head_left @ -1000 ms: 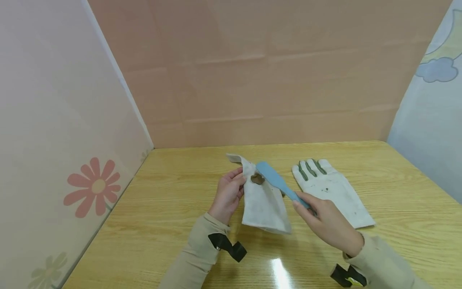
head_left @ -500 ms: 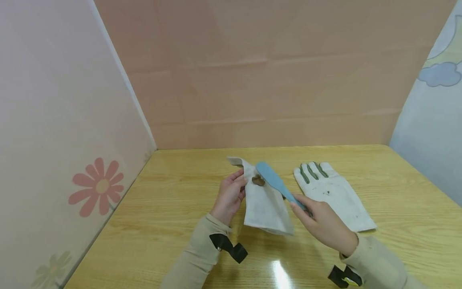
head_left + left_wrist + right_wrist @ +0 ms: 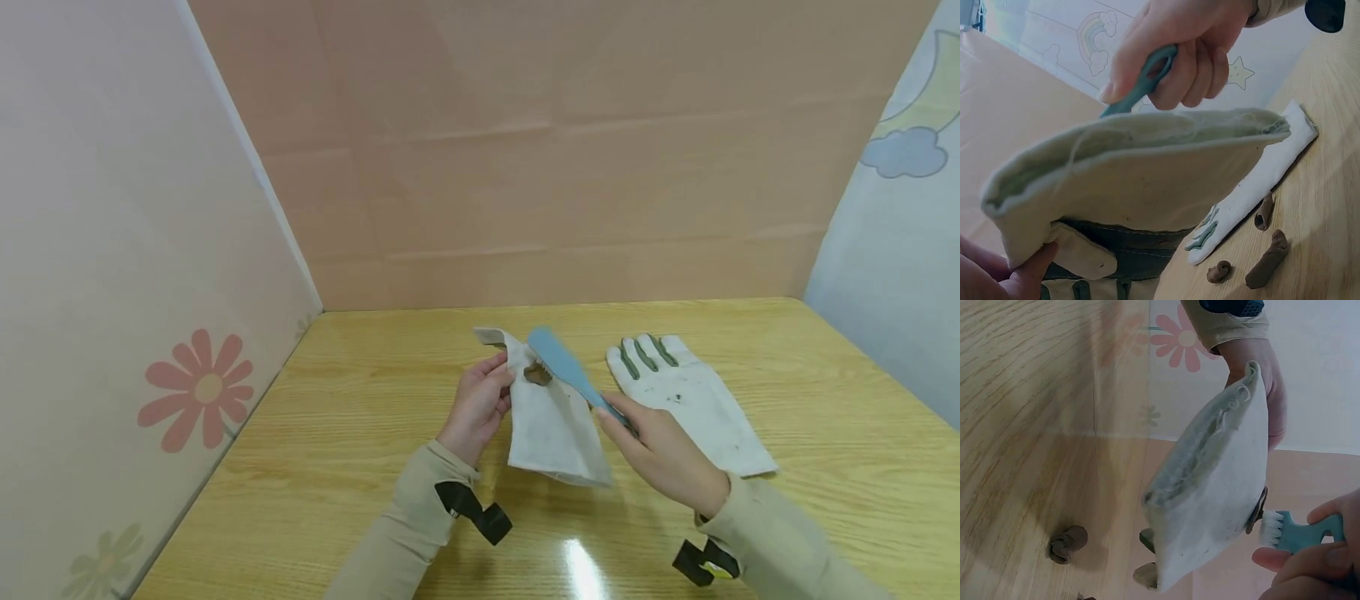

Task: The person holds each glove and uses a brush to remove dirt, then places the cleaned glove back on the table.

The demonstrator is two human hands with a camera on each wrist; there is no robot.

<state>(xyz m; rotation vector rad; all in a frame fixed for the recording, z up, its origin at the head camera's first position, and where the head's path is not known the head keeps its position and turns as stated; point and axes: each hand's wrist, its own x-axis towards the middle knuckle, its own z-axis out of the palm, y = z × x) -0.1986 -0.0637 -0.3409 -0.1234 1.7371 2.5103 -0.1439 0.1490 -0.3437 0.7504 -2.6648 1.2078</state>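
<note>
A white work glove (image 3: 555,437) with green parts is held up by my left hand (image 3: 477,408), thumb and fingers gripping its left side. A brown mud-like clump (image 3: 536,374) clings to the glove's face. My right hand (image 3: 663,450) grips the handle of a blue brush (image 3: 562,362), fingers curled round it. In the right wrist view the brush's white bristles (image 3: 1270,529) are at the edge of the brown clump (image 3: 1257,511), seemingly touching it. The glove's open cuff (image 3: 1147,134) faces the left wrist camera.
A second white glove (image 3: 697,400), its fingers marked with green, lies flat on the wooden table (image 3: 360,467) at right. Several brown rolled clumps, one a thick piece (image 3: 1266,259), lie on the table under the held glove. A tan wall panel (image 3: 555,167) stands behind.
My right hand has shifted left in small steps, and the brush head has moved slightly up and left across the clump. The left hand and its glove have stayed almost still.
</note>
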